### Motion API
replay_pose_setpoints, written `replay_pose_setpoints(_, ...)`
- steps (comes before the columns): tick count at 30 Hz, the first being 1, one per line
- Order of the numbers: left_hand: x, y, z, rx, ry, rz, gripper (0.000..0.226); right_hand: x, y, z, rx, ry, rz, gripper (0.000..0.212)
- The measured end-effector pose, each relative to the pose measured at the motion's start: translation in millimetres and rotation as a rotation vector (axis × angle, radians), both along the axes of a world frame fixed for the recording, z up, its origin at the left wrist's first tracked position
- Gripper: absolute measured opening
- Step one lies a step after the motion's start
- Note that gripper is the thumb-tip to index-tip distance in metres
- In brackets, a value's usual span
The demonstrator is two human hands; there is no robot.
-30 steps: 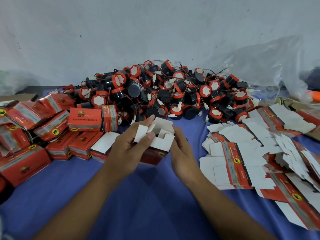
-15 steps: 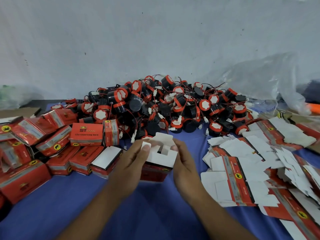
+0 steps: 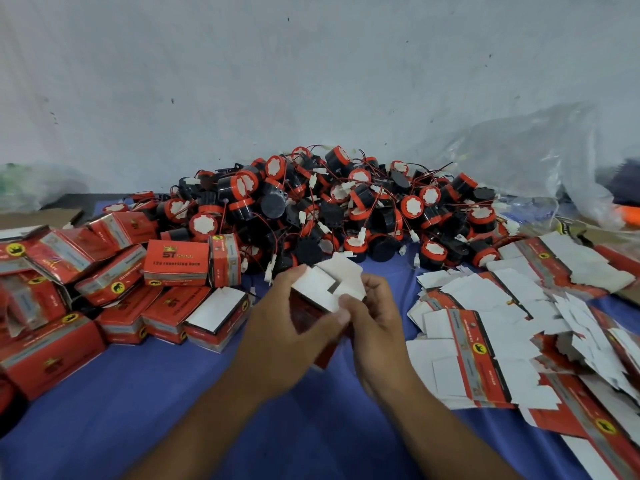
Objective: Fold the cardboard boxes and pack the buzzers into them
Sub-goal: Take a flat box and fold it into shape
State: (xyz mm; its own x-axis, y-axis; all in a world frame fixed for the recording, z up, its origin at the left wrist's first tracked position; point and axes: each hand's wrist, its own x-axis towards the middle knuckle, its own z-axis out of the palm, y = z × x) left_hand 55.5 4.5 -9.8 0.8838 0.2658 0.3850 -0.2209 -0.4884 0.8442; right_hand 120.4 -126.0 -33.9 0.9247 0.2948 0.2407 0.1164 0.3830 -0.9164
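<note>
"ST" on upright red box [image 3: 176, 263]

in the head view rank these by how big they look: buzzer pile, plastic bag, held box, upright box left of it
1. buzzer pile
2. plastic bag
3. held box and upright box: look alike; the held one is nearer and partly covered, so unranked.

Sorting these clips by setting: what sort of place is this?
Likely a small hand-packing workstation: a heap of loose buzzers in the middle, flat cartons on the right, and closed red boxes piled on the left.
</note>
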Motion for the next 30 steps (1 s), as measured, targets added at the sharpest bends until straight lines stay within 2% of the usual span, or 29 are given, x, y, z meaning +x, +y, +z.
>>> replay_pose_setpoints(3,-1.3,-0.6,2.1,0.159,-0.022,-0.009,0.093,-0.3,-1.7,1.3,0.030,-0.012,0.099,0.027)
replay_pose_setpoints(6,-2.3,6.9,6.3,0.281,-0.088,0.000,0.085,-3.2,-4.0,9.5,0.022,-0.003,0.185,0.050)
replay_pose_setpoints(7,-3.4,6.9,7.6,0.320,-0.121,-0.015,0.081,-3.0,-5.2,12.5,0.004,0.000,0.196,0.052)
replay_pose_setpoints(12,-3.4,6.5,6.0,0.500,-0.178,-0.039,0.082,1.7,-12.2,17.2,-0.144,-0.065,0.203,0.019)
replay_pose_setpoints(14,-3.6,8.1,5.6,0.522,-0.186,-0.048,0.083,0.6,-13.8,17.5,-0.240,-0.150,0.195,0.018)
replay_pose_setpoints(17,-4.9,7.3,6.5,0.528,-0.184,-0.056,0.083,-2.8,-13.7,17.5,-0.371,-0.315,0.164,0.036)
replay_pose_setpoints(22,-4.1,10.0,7.2,0.521,-0.196,-0.063,0.084,-3.6,-13.3,15.2,-0.389,-0.308,0.123,0.045)
replay_pose_setpoints(30,-3.2,12.2,7.1,0.580,-0.252,-0.045,0.086,-5.5,-12.7,14.1,-0.404,-0.368,0.112,0.044)
